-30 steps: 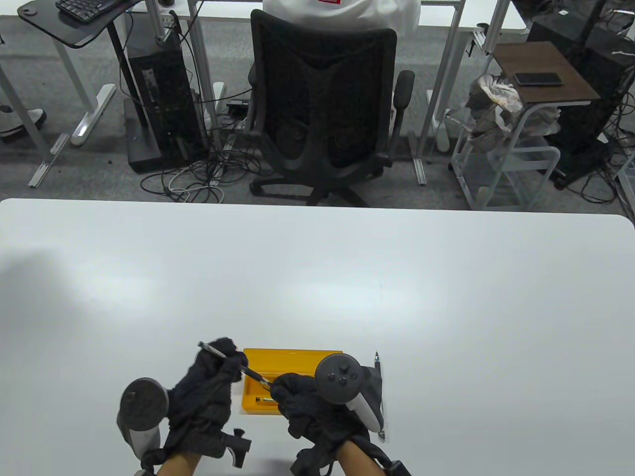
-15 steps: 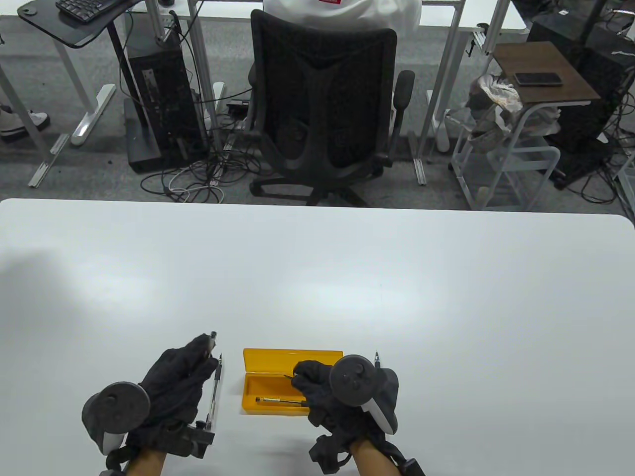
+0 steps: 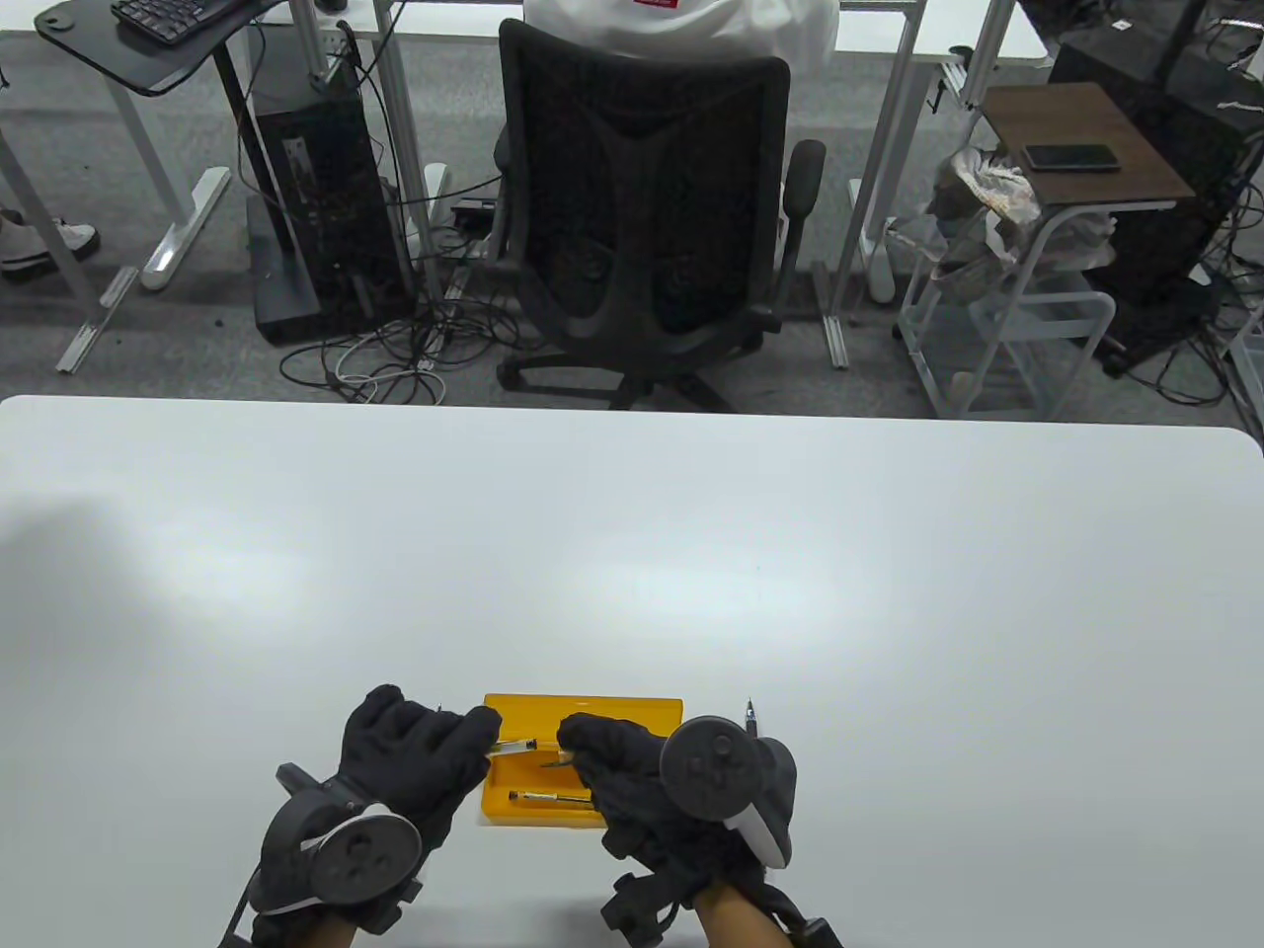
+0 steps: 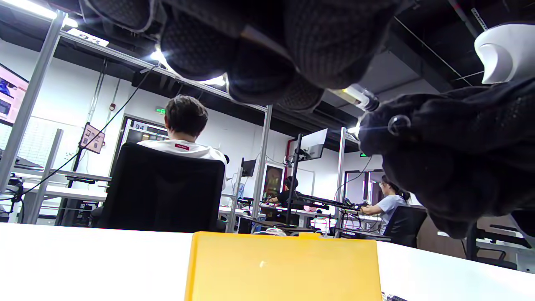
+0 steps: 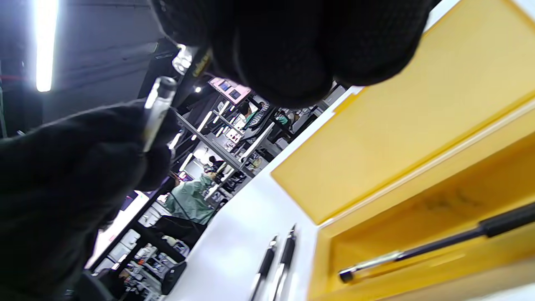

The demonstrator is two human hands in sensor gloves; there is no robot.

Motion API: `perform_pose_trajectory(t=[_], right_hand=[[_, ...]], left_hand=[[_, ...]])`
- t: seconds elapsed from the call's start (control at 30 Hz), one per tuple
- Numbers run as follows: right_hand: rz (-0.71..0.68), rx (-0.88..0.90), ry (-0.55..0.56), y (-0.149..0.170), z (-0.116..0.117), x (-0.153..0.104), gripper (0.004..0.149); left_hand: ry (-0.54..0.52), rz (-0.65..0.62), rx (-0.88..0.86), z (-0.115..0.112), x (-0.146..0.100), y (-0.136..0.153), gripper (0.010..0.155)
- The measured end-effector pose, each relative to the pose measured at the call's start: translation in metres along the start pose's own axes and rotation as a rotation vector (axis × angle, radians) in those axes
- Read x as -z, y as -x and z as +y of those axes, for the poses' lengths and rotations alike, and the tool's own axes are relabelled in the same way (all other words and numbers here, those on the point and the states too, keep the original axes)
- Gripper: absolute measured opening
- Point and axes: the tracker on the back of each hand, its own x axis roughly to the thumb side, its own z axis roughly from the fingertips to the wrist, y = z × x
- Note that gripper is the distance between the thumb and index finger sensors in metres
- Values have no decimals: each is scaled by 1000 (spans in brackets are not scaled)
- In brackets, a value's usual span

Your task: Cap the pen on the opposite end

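the white table [image 3: 889,592] fills the lower part of the table view, with an office chair [image 3: 647,207] behind its far edge. near the front edge sits an open yellow case [image 3: 583,713], its lid standing up at the back and a dark pen [image 3: 553,796] with a clear end lying in its tray. in the right wrist view that same pen [image 5: 439,246] lies lengthwise along the tray floor, and two more pens [image 5: 276,263] lie side by side on the table just outside the case's end.

both gloved hands are raised over the case, close together. the left hand [image 3: 415,755] is curled, its fingertips pinching a clear pen barrel [image 3: 513,748] that points toward the other hand; the left wrist view shows the barrel's pale end [image 4: 359,95] coming out from under the fingers [image 4: 267,79]. the right hand [image 3: 617,765] is bunched, its fingertips pressed together on a small piece, seemingly the cap [image 3: 555,760], right at the barrel's end. whether cap and barrel touch cannot be told. in the right wrist view the clear barrel [image 5: 156,108] stands in the left hand's grip, while the right fingers [image 5: 288,62] hide what they hold.

another pen [image 3: 750,716] lies on the table just right of the right hand, partly covered by the tracker [image 3: 716,775].
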Motion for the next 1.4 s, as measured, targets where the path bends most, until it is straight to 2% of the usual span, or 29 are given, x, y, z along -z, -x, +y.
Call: perform_pose_trajectory(t=[0.1,0.33,0.43,0.53,0.7,0.87,1.03,1.23,1.4], right_hand=[[6,-13,34,-1,0,0,45],[2,24,20,-1,1,0,45],[25,25,-47,1,3,1,45],[25,56,-64,1,5,1,45],[11,-79,-68,-5,7,-2,46],[-53,-179,2,-19,11,-5,47],[-45,-187,-44,-21,13,-5,47],[-49,-297,-72,-26,13,-5,47],[-30,-444,-154,-25,19,-5,46]], left_hand=[[1,-11,-4,-1,0,-1,48],[15,-34,-4,-3,1,-6,48],[26,-41,4,-5,1,-7,48],[41,-37,-6,-8,1,-8,47],[53,-82,45,-9,4,-17,47],[19,-91,64,-4,5,-23,45],[14,-105,98,-1,4,-23,45],[28,-100,60,-4,4,-23,45],[53,-115,56,-10,3,-26,47]])
